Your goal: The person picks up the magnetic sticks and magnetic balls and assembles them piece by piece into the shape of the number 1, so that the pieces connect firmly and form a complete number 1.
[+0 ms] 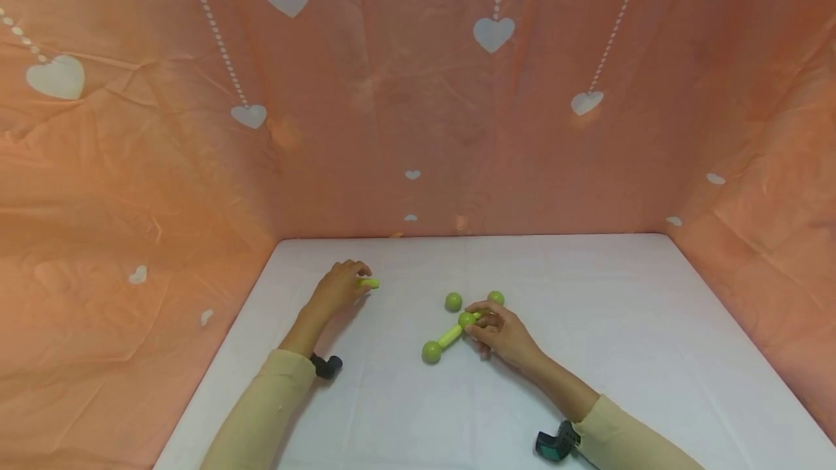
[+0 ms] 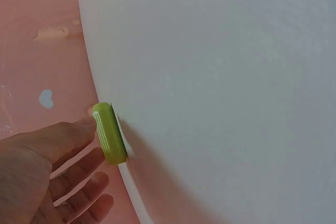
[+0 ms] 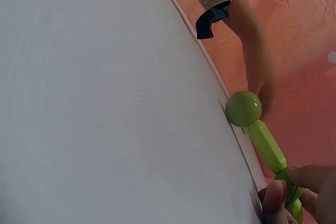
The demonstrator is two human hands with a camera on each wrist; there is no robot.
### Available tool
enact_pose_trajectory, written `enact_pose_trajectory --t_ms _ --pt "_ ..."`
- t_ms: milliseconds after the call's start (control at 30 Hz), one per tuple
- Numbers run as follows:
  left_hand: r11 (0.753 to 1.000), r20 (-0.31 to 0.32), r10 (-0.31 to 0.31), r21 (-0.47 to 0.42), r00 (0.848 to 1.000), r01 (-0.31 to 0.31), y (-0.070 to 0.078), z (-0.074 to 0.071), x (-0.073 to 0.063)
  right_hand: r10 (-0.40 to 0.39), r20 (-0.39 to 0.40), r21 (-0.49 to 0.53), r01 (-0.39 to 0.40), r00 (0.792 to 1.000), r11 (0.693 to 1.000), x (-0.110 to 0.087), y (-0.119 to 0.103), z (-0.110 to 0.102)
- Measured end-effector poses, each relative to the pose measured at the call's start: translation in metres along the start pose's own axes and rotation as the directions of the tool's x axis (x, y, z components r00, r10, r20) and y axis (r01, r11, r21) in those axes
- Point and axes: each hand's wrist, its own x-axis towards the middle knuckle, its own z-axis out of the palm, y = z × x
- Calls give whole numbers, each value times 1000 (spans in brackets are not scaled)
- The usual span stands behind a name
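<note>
My left hand (image 1: 341, 284) pinches a short ribbed yellow-green rod (image 2: 109, 133) between thumb and fingers, over the left part of the table. Toward the middle, my right hand (image 1: 503, 336) holds a green ball (image 1: 466, 320) with thumb and fingertips. From that ball a ribbed rod (image 3: 266, 145) runs to a larger-looking end ball (image 1: 432, 352), toward the lower left in the head view. Part of another rod shows on the ball's other side, partly covered by the fingers. Beyond the right hand, a further green ball (image 1: 496, 297) lines up with this rod.
A separate green ball (image 1: 453, 302) lies on the white table (image 1: 405, 412), just behind the held ball. Orange cloth (image 1: 431, 129) with pale hearts encloses the table at the back and both sides. Dark wrist devices (image 1: 556, 442) sit at both sleeves.
</note>
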Motion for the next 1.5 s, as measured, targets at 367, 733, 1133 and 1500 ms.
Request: enact_pose_trajectory --t_ms 367,733,1133,1500 --pt "999 26 -5 40 1000 4 -5 5 4 -3 6 8 3 1000 1000 0 2 1" --pt "999 55 -32 22 998 31 -3 6 2 -1 6 5 1 1000 1000 -1 2 1" --pt "998 67 -45 -29 997 47 -1 6 -4 -1 -1 -2 1 1000 1000 -1 4 1" --pt "984 106 -52 -166 993 69 10 -2 -13 -9 -9 -11 9 1000 1000 1 3 0"
